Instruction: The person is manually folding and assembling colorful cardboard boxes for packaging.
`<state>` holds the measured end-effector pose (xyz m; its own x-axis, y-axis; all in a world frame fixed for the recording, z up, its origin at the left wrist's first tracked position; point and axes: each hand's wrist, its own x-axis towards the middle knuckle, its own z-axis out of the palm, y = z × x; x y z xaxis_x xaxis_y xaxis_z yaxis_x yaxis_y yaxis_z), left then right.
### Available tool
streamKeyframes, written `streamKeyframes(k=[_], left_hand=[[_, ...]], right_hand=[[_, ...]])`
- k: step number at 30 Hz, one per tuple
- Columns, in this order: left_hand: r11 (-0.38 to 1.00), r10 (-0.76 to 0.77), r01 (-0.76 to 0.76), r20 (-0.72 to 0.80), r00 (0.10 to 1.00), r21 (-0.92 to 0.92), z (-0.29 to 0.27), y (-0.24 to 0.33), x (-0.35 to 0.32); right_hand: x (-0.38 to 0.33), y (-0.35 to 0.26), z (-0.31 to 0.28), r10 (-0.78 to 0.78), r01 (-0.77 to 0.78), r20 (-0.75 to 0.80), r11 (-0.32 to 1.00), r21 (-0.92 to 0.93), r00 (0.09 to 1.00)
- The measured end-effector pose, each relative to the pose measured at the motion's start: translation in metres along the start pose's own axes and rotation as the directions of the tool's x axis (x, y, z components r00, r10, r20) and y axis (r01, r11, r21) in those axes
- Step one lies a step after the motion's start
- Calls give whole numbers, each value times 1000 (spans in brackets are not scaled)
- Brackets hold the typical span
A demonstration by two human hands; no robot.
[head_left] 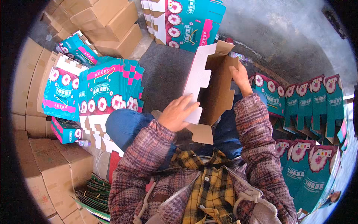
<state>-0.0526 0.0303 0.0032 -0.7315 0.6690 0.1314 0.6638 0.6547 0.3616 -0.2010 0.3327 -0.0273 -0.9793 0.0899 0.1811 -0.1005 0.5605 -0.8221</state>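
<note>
Between my hands a cardboard box (218,87) stands partly unfolded over my lap, its plain brown inside showing. A white notched flap (197,80) runs along its left side, and a brown end flap (201,133) hangs out toward me. My left hand (180,112) holds the near end of the white flap, fingers across it and thumb side hidden. My right hand (240,77) grips the top edge of the brown right wall, thumb inside and the other fingers behind it.
Flat teal-and-pink printed cartons (106,84) lie fanned at the left, with another stack (188,26) ahead. Brown shipping boxes (108,22) are piled at far left and near left (56,160). Folded teal boxes (298,100) stand in rows at the right. A plastic bottle (238,56) lies behind the box.
</note>
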Motion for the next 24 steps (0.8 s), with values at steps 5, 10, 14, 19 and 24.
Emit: streamKeyframes(k=[5,10,14,19,24], left_hand=[[998,38,-38,8,999,-44,-5,2,-5],[992,-3,-8,-85,996,-130,5,0,-12],[991,-18,8,-81,997,-132,7,6,-12],[995,0,-8,-83,997,-100,6,7,-8],[992,22,-27,-48,999,-119,1,8,-4]], right_hand=[[8,8,-6,20,-20,15,1000,1,1000],[7,5,-2,20,-19,13,999,-50,1000],[-2,-42,-14,-260,273,86,894,-356,962],[22,-55,-18,-223,375,411,863,-338,884],[28,-39,-11,-61,49,463,998,38,884]])
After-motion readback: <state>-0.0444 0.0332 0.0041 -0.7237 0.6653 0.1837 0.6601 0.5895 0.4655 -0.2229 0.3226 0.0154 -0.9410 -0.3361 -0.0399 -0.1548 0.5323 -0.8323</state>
